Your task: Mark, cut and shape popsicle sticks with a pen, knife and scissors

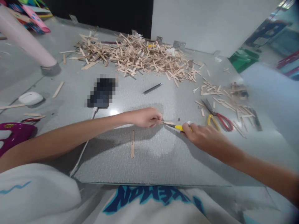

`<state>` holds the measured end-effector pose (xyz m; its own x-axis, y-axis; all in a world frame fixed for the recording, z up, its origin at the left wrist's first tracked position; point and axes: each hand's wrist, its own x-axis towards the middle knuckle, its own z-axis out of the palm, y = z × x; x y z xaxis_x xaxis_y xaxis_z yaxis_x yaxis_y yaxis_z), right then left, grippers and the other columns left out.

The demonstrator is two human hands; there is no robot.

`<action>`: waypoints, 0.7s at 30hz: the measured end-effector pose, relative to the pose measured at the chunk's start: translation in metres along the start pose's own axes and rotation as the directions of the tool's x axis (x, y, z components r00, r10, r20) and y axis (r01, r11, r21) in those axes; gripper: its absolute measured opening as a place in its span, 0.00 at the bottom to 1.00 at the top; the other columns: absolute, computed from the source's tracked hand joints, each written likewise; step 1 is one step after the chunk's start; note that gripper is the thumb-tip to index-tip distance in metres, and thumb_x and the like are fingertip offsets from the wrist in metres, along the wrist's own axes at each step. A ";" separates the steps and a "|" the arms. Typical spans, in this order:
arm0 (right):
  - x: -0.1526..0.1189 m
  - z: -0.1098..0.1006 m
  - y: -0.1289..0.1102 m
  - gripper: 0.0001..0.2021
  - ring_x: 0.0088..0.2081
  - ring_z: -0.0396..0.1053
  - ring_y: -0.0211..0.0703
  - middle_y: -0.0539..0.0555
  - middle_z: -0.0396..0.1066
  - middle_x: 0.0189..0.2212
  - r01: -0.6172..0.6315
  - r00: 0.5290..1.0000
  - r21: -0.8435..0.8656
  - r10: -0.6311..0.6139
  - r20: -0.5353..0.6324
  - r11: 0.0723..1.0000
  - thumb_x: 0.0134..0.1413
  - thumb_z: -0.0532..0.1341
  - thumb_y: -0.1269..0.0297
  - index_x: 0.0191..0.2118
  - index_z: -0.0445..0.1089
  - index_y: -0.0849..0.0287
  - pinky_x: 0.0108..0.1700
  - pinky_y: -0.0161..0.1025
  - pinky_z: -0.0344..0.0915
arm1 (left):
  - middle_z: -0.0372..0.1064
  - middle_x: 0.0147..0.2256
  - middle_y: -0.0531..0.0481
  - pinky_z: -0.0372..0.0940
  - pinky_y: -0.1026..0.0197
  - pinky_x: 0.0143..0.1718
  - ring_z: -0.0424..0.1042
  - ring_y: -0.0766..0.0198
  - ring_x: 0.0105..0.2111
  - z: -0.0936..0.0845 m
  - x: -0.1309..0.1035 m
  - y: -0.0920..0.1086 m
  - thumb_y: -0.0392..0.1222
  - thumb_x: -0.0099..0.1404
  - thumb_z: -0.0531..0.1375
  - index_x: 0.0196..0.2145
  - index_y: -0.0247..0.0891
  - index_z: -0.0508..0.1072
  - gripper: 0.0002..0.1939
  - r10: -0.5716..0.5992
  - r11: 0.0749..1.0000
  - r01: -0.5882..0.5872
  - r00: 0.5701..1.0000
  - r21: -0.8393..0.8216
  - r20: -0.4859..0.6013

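My left hand [149, 117] is closed, its fingertips pinching a thin wooden craft stick [168, 123] that sticks out to the right. From the other side my right hand [198, 134] grips a yellow-handled tool [178, 127]. Its narrow dark end lies against or just beside the craft stick; whether it is a knife or another cutter I cannot tell. Below my left hand another craft stick [132, 144] with faint marks lies upright on the glass tabletop [105, 165]. Scissors [217, 115] with red and yellow handles rest open to the right of my right hand.
A large heap of cut craft sticks [140, 56] spreads along the back. More pieces [231, 104] lie at right. Around the middle are a dark pen [152, 88] and a blurred-out phone [102, 93] on a white cable. A white mouse-like object [30, 98] and purple object [17, 135] sit left.
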<state>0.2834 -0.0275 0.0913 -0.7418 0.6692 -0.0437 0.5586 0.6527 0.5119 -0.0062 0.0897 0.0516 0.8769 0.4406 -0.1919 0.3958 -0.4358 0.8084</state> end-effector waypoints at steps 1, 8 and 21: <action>-0.001 -0.001 -0.003 0.10 0.22 0.67 0.42 0.54 0.73 0.27 -0.003 1.000 -0.037 0.003 -0.019 0.999 0.74 0.57 0.77 0.45 0.77 0.63 0.26 0.44 0.43 | 0.74 0.27 0.51 0.60 0.65 0.28 0.71 0.66 0.23 -0.001 -0.001 0.000 0.42 0.79 0.55 0.35 0.38 0.71 0.13 -0.006 1.000 0.006 1.000 -0.018 0.016; -0.005 0.019 -0.001 0.13 0.24 0.69 0.42 0.53 0.73 0.28 -0.032 0.995 -0.156 0.017 -0.095 0.987 0.79 0.55 0.71 0.48 0.78 0.64 0.26 0.42 0.51 | 0.78 0.26 0.47 0.64 0.66 0.26 0.77 0.65 0.21 0.002 0.001 -0.008 0.50 0.78 0.60 0.32 0.36 0.77 0.19 -0.052 0.994 0.045 0.996 -0.103 -0.066; 0.000 0.015 -0.004 0.17 0.24 0.65 0.41 0.56 0.74 0.28 -0.102 0.995 0.100 0.102 0.005 0.990 0.79 0.50 0.75 0.48 0.77 0.62 0.25 0.43 0.45 | 0.71 0.21 0.54 0.56 0.65 0.28 0.68 0.69 0.20 0.014 0.002 -0.004 0.32 0.72 0.56 0.26 0.38 0.69 0.14 0.071 0.997 -0.060 0.977 0.056 -0.203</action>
<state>0.2869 -0.0251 0.0757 -0.6790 0.7341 0.0045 0.6657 0.6131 0.4254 -0.0024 0.0813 0.0402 0.8290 0.5590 -0.0173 0.3566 -0.5046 0.7862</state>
